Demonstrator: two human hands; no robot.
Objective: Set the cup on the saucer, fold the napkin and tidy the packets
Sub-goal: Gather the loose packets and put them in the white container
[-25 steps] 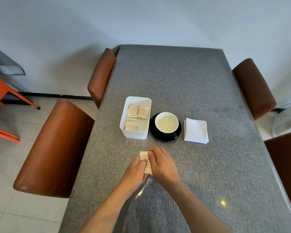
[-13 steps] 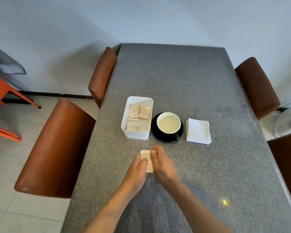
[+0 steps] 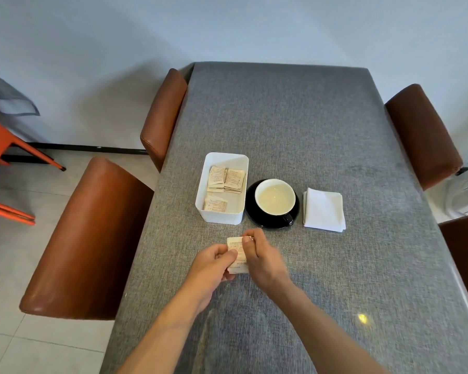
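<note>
1. Both hands meet just in front of the body over the grey surface (image 3: pixel 281 130). The left hand (image 3: pixel 214 263) is closed on the near and left part of a small stack of packets (image 3: pixel 235 245); the right hand (image 3: pixel 260 256) pinches the stack's far right corner between thumb and fingertips.
2. Change over the last second: the stack was pressed flat under both hands; now its far end shows more clearly and the right hand's fingers have moved to its top edge. The stack looks squared and gathered. Whether it is off the surface I cannot tell.
3. Judgement: the squaring step looks about finished, and the stack appears ready to carry.
4. The white box (image 3: pixel 200 197) stands beyond the hands and slightly to the left. It already holds two small piles at its far end and one pile at the near left. The near right part of its floor is bare.
5. The cup (image 3: pixel 274 197) sits on the black saucer (image 3: pixel 251 211), straight beyond the right hand, handle toward the person. That step reads as done.
6. The napkin (image 3: pixel 323 209) lies folded beyond and to the right of the right hand, apart from the saucer. It reads as done.
7. Remaining, by my estimate: move the held stack forward and left into the box's bare corner. Risk: the packets fan out if the pinch loosens.
</note>
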